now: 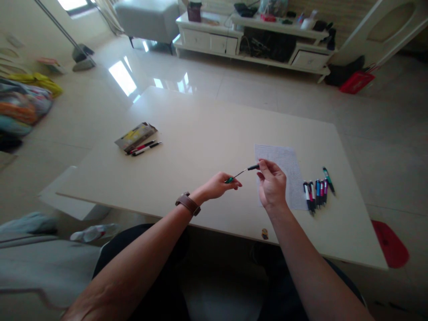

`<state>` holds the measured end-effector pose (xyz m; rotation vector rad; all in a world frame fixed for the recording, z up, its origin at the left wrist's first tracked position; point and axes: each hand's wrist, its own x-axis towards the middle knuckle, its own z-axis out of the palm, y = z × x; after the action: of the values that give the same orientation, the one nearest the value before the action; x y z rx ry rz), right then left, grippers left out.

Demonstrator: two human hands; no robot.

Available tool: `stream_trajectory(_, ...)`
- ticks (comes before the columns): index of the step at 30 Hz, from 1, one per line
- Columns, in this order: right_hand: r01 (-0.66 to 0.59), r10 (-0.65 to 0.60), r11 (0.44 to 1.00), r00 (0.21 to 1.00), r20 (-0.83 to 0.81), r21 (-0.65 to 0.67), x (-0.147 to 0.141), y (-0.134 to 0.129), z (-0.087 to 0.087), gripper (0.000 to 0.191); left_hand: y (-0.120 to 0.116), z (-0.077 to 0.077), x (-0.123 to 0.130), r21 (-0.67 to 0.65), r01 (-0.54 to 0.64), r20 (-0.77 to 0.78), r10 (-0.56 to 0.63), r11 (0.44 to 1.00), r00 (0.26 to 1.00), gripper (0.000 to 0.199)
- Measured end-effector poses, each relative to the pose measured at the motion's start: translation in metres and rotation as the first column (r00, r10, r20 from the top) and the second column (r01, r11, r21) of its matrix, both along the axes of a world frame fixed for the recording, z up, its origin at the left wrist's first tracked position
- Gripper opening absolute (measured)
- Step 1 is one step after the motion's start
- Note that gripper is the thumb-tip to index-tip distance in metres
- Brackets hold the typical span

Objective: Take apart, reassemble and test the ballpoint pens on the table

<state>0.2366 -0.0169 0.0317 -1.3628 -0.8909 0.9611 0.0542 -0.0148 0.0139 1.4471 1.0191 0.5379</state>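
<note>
Above the white table (200, 133), my left hand (216, 185) is closed on a green pen barrel (229, 180). A thin dark refill (240, 173) sticks out of the barrel toward the right. My right hand (273, 185) pinches a black pen grip (253, 167) between thumb and fingers, level with the refill's tip. Whether tip and grip touch, I cannot tell. Under my right hand lies a printed sheet of paper (292, 165). Several pens (318, 194) lie in a row on and beside its right edge, with a green pen (328, 179) slanting at the row's end.
At the table's left are a grey and yellow packet (136, 136) and a few loose pens (146, 148). A small sticker (265, 234) marks the near edge. A red stool (390, 245) stands at the right, and a white TV cabinet (207, 42) is beyond the table.
</note>
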Motion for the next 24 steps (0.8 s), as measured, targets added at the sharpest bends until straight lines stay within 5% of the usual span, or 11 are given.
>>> stream_trajectory(10,-0.080,0.076,0.995,0.994,-0.077,-0.057,-0.009,-0.004,0.005,0.034,-0.001,-0.003,-0.001,-0.003,0.020,0.013,-0.020,1.000,1.000,0.024)
stream_trajectory(17,-0.302,0.302,0.953,0.951,0.063,-0.015,-0.015,-0.010,0.001,0.029,0.001,-0.007,0.000,-0.002,0.014,0.017,-0.014,1.000,1.000,0.018)
stream_trajectory(24,-0.382,0.383,0.923,0.913,0.143,-0.039,-0.013,-0.011,0.004,0.020,0.000,-0.003,-0.001,0.027,0.001,-0.047,0.001,1.000,0.999,0.019)
